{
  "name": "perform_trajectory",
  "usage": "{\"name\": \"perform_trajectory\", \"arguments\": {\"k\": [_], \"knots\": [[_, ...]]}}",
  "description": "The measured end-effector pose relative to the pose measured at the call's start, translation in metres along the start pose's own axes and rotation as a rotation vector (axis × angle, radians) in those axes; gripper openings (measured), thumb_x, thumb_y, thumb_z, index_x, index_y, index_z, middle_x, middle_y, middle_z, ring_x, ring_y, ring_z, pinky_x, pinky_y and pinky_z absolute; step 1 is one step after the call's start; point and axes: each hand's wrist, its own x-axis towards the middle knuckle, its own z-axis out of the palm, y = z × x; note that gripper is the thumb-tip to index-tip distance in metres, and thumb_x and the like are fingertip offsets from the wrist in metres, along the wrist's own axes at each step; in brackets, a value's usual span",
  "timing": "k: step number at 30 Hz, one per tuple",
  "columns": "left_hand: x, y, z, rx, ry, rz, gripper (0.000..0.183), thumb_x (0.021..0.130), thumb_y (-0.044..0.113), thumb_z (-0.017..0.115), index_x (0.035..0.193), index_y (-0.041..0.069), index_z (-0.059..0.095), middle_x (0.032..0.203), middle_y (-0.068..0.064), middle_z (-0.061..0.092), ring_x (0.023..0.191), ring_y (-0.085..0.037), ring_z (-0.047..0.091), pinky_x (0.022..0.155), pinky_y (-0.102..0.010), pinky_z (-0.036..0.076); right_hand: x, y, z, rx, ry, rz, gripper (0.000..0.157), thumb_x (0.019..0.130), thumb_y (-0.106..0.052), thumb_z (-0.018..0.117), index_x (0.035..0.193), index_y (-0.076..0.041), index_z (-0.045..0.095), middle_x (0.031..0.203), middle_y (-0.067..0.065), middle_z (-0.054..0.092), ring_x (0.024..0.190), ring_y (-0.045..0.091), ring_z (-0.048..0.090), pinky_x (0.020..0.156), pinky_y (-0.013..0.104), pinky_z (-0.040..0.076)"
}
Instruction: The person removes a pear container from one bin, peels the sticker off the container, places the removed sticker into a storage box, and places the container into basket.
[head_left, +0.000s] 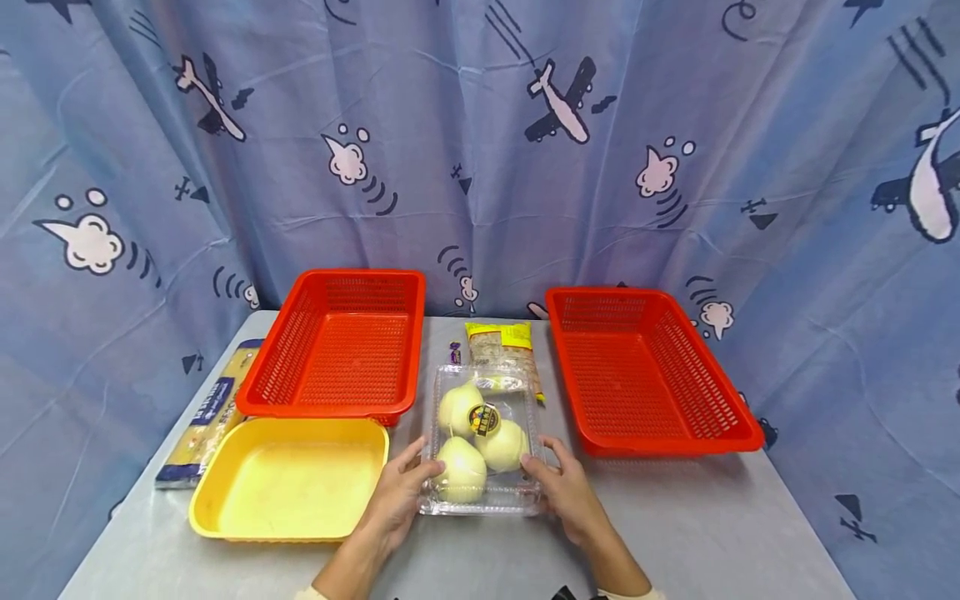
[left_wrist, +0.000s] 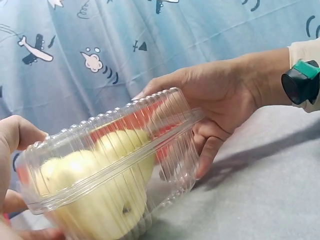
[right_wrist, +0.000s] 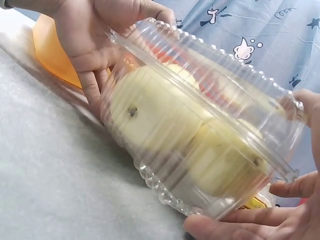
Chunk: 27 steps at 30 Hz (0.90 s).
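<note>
A clear plastic clamshell box (head_left: 513,497) of several pale yellow pears (head_left: 461,471) is held between both hands over the middle of the table. On its lid is a round dark label (head_left: 483,419). My left hand (head_left: 397,492) grips the box's left side, thumb on top. The right hand (head_left: 567,492) grips the opposite side, its thumb also on the lid. Both wrist views show fingers under the box's lower edge, which looks lifted and tilted over the grey tabletop; the left wrist view shows the right hand (left_wrist: 215,95) at the far end.
A red basket (head_left: 352,358) stands back left, another red basket (head_left: 637,375) at right. In front of the left one is a yellow tub (head_left: 300,479). Past it lies a long packet (head_left: 213,412). Behind the box are a yellow-topped bag (head_left: 498,337) and a small purple-wrapped item (head_left: 455,353).
</note>
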Motion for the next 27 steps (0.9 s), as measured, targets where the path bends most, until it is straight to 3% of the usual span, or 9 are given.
{"name": "perform_trajectory", "arguments": {"k": [2, 4, 7, 11, 15, 21, 27], "knots": [[0.000, -0.001, 0.001, 0.020, 0.005, 0.013, 0.076, 0.085, 0.011, 0.066, 0.150, -0.001, 0.028, 0.142, -0.033, 0.031, 0.118, -0.037, 0.044, 0.095, -0.048, 0.040, 0.001, 0.001, 0.000, 0.000, 0.017, 0.000, 0.060, 0.091, -0.019, 0.066, 0.141, -0.002, 0.039, 0.101, 0.026, 0.063, 0.070, 0.027, 0.064, 0.052, 0.043, 0.055], [0.001, -0.002, 0.002, 0.035, 0.009, 0.023, 0.076, 0.085, 0.011, 0.065, 0.150, -0.002, 0.027, 0.148, -0.036, 0.020, 0.132, -0.044, 0.029, 0.103, -0.056, 0.030, 0.001, 0.003, 0.001, 0.001, 0.029, 0.004, 0.062, 0.091, -0.019, 0.066, 0.143, -0.002, 0.038, 0.101, 0.025, 0.064, 0.068, 0.025, 0.064, 0.052, 0.043, 0.055], [0.001, -0.004, 0.003, 0.055, 0.021, 0.026, 0.075, 0.085, 0.010, 0.065, 0.149, -0.003, 0.028, 0.150, -0.036, 0.012, 0.139, -0.046, 0.011, 0.106, -0.061, 0.018, 0.002, 0.004, 0.001, 0.002, 0.044, 0.009, 0.064, 0.091, -0.019, 0.067, 0.145, -0.001, 0.036, 0.101, 0.024, 0.065, 0.066, 0.025, 0.064, 0.050, 0.041, 0.055], [0.003, -0.007, 0.003, 0.081, 0.019, 0.025, 0.077, 0.084, 0.010, 0.065, 0.149, -0.004, 0.027, 0.149, -0.035, 0.019, 0.136, -0.043, 0.022, 0.101, -0.057, 0.032, 0.001, 0.005, 0.001, -0.014, 0.067, 0.010, 0.067, 0.091, -0.019, 0.068, 0.147, 0.000, 0.035, 0.098, 0.022, 0.066, 0.067, 0.026, 0.065, 0.050, 0.041, 0.055], [0.003, -0.011, 0.002, 0.113, 0.020, 0.024, 0.081, 0.082, 0.009, 0.067, 0.149, -0.005, 0.025, 0.144, -0.034, 0.031, 0.125, -0.037, 0.037, 0.089, -0.043, 0.042, 0.000, 0.007, 0.003, -0.043, 0.091, 0.012, 0.070, 0.090, -0.019, 0.069, 0.148, 0.000, 0.034, 0.093, 0.018, 0.068, 0.070, 0.028, 0.067, 0.050, 0.039, 0.055], [0.003, -0.016, 0.002, 0.155, 0.023, 0.081, 0.080, 0.080, 0.005, 0.068, 0.147, -0.010, 0.026, 0.140, -0.034, 0.038, 0.122, -0.036, 0.044, 0.096, -0.039, 0.042, -0.003, 0.007, 0.006, -0.126, 0.121, -0.015, 0.069, 0.089, -0.017, 0.071, 0.144, 0.006, 0.037, 0.098, 0.021, 0.068, 0.067, 0.024, 0.065, 0.046, 0.032, 0.051], [0.005, -0.019, 0.003, 0.215, 0.073, 0.106, 0.082, 0.079, 0.007, 0.071, 0.146, -0.010, 0.027, 0.140, -0.034, 0.039, 0.123, -0.037, 0.044, 0.101, -0.047, 0.037, -0.001, 0.005, 0.006, -0.260, 0.150, -0.041, 0.064, 0.088, -0.021, 0.072, 0.140, 0.004, 0.044, 0.086, 0.013, 0.067, 0.058, 0.016, 0.055, 0.047, 0.025, 0.043]]}}
